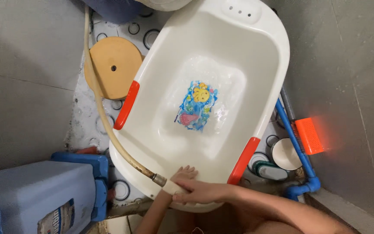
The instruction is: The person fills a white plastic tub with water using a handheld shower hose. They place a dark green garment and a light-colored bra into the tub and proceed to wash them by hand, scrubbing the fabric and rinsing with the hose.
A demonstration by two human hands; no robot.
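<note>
arms: bare, no sleeves; left hand (186, 173) | right hand (198, 192): no rings

Glossy smooth plastic tub (221, 56); matt rubbery hose (104, 117); metal coupling (159, 178).

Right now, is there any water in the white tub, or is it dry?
The white tub holds shallow water: ripples and glare blur its picture sticker. Whether the hose is running, I cannot tell.
</note>
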